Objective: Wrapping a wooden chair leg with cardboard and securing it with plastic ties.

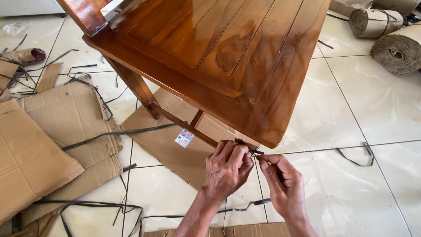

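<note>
1. The left hand is closed, its fingertips pinching a thin dark plastic strap just under the corner of the glossy brown wooden chair seat.
2. The right hand pinches the same strap from the right, touching (the nearer hand).
3. The strap's long axis runs rightward across the white tiled floor, above flattened brown cardboard.

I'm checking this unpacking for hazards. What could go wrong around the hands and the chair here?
Both hands, left hand and right hand, pinch a thin dark strap beneath the wooden chair corner; taut strapping could cut fingers or whip loose. Loose straps and cardboard on the tiled floor may cause slipping.
</note>
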